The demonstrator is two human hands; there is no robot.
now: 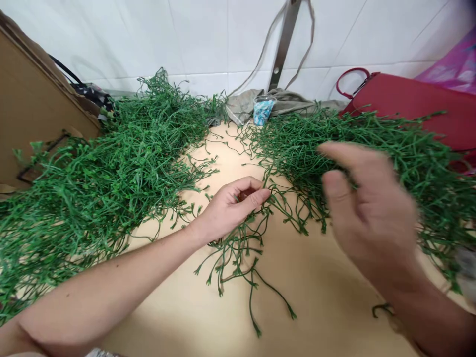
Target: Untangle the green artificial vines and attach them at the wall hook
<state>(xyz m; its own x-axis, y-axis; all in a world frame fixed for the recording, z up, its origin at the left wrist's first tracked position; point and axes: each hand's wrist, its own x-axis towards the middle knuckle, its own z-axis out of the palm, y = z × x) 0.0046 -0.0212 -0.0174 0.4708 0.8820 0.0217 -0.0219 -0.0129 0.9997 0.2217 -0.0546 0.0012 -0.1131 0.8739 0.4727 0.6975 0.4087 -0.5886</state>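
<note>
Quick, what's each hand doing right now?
Left hand: closed on green stems.
Right hand: open, blurred, by the right pile.

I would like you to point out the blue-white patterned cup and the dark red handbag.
Blue-white patterned cup (263, 112): head view, front of its side.
Dark red handbag (412, 96): head view, smooth side panel.

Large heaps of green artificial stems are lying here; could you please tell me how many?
2: the left heap, beside the cardboard box, and the right heap, in front of the red bag. The small bunch at the left hand is not counted.
</note>
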